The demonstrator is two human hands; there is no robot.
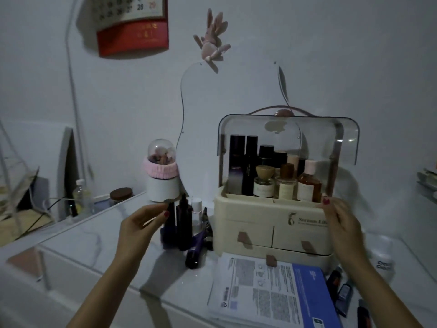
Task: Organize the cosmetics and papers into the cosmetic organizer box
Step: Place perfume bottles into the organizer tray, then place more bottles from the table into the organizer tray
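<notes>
One white marble-look tabletop (99, 235) filled the dim room's lower half, a red calendar (133, 27) on the wall at eleven o'clock. Right of centre stood the cream cosmetic organizer box (272, 223), clear lid (288, 129) raised, bottles (279, 176) upright in its top tray. Papers (264, 292) lay at five o'clock. Loose cosmetics (186, 228) stood at its nine o'clock. The left hand (139, 230) hovered relaxed, holding nothing; the right hand (343, 226) touched the box's right edge, fingers loose.
</notes>
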